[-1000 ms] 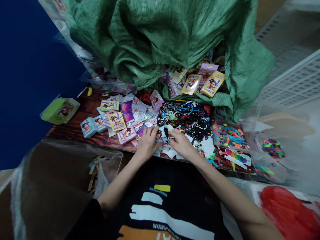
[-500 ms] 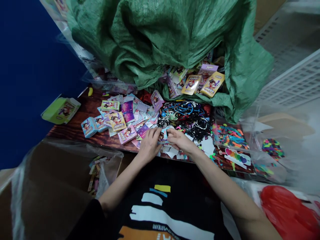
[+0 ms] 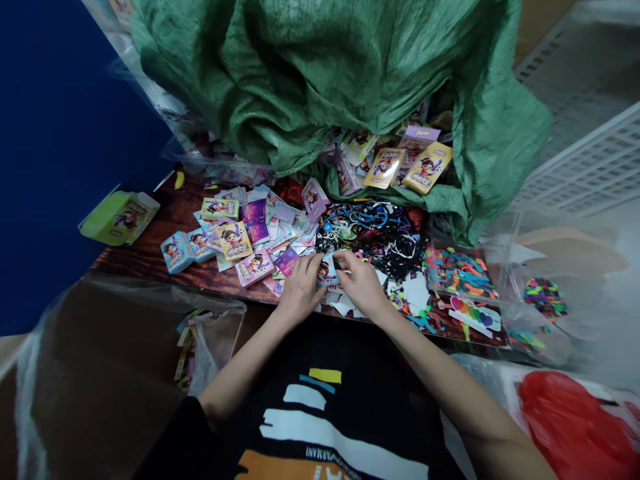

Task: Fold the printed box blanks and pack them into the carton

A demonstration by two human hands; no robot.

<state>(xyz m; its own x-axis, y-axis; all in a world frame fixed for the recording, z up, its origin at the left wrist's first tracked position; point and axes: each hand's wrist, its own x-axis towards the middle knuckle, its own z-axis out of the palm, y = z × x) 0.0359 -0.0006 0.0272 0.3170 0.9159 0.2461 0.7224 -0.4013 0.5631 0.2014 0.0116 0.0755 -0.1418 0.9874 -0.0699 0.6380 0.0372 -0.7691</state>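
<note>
Between my two hands, at the table's front edge, is a small light-blue card box (image 3: 327, 272) printed with a cartoon figure. My left hand (image 3: 301, 283) grips its left side, thumb along the near face. The fingers of my right hand (image 3: 361, 283) are closed on its right end, where a dark gap shows. To the left lie a pink box (image 3: 255, 267), a yellow box (image 3: 234, 241), a green box (image 3: 220, 209) and light-blue boxes (image 3: 177, 253), among loose printed cards (image 3: 283, 227). Tangled cords (image 3: 373, 230) lie just beyond my hands.
A large green woven sack (image 3: 320, 73) spills more boxes (image 3: 427, 167) at the back. Colourful small pieces (image 3: 463, 272) fill a clear tray at right. An opened green box (image 3: 120, 219) sits at far left. Below stands a plastic-lined carton (image 3: 115, 353); a red bag (image 3: 575, 413) lies at lower right.
My right hand has shifted slightly at the box's right end, its fingers drawn up and the wrist turned. My left hand keeps its hold on the box.
</note>
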